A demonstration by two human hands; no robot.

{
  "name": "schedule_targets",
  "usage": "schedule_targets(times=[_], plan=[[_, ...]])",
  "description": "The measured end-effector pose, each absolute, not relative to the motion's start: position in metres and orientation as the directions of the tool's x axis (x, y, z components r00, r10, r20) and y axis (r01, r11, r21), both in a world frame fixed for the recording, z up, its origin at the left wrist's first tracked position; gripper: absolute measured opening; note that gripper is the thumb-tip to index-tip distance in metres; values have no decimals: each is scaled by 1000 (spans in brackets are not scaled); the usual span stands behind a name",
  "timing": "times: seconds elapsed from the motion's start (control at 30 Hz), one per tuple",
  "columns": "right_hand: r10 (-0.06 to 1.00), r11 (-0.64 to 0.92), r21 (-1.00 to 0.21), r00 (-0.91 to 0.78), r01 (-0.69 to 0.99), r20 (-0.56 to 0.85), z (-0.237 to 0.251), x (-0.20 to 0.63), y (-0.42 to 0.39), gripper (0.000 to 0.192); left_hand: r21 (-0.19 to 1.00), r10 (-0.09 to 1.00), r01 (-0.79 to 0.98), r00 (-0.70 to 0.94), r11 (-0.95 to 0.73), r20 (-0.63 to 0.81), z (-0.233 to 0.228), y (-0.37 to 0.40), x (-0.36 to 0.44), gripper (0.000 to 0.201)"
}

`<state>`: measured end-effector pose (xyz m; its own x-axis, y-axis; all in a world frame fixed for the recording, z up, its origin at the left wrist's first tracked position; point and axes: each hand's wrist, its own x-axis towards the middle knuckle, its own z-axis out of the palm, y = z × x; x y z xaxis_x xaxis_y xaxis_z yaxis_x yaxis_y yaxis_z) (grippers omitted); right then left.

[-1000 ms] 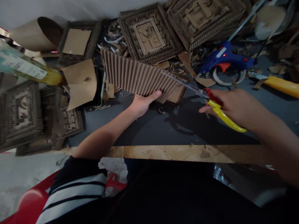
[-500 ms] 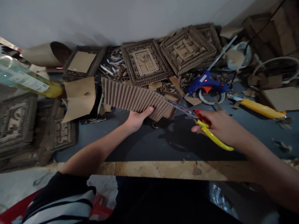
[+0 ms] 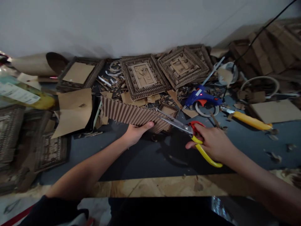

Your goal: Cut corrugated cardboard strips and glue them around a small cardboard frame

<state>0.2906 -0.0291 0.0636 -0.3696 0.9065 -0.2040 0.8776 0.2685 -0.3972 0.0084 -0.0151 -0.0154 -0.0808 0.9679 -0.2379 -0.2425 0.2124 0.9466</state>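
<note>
Presently, left hand (image 3: 136, 132) grip clamped on corrugated cardboard (image 3: 128, 113), held behind table's (image 3: 141, 161) front edge; right hand (image 3: 213, 142) grip closed round scissors (image 3: 187, 128), blades at cardboard. Advisable: follow ridges, thumb clear.

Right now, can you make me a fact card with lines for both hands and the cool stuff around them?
Left hand: holds corrugated cardboard, thumb on top
Right hand: holds scissors, red and yellow handles
Scissor blades: reach the cardboard's right part
Glue gun: blue, red light glowing
Yellow-handled tool: lies right of the glue gun
Far side: decorated frames
Far left: bottle with white label
</note>
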Motion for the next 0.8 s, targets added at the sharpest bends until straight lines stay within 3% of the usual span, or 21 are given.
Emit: schedule_targets(times=[0.4, 0.57, 0.8], plan=[[878, 245, -380, -371, 892, -304, 74, 293, -26, 74, 941, 980, -298, -66, 163, -190, 2, -11, 6, 89], [872, 301, -377, -413, 876, -264, 77, 296, -29, 69, 948, 986, -281, -30, 152, -167, 1, -11, 7, 95], [887, 221, -364, -342, 905, -310, 84, 281, -28, 77, 940, 986, -305, -25, 151, -166, 0, -7, 7, 100]])
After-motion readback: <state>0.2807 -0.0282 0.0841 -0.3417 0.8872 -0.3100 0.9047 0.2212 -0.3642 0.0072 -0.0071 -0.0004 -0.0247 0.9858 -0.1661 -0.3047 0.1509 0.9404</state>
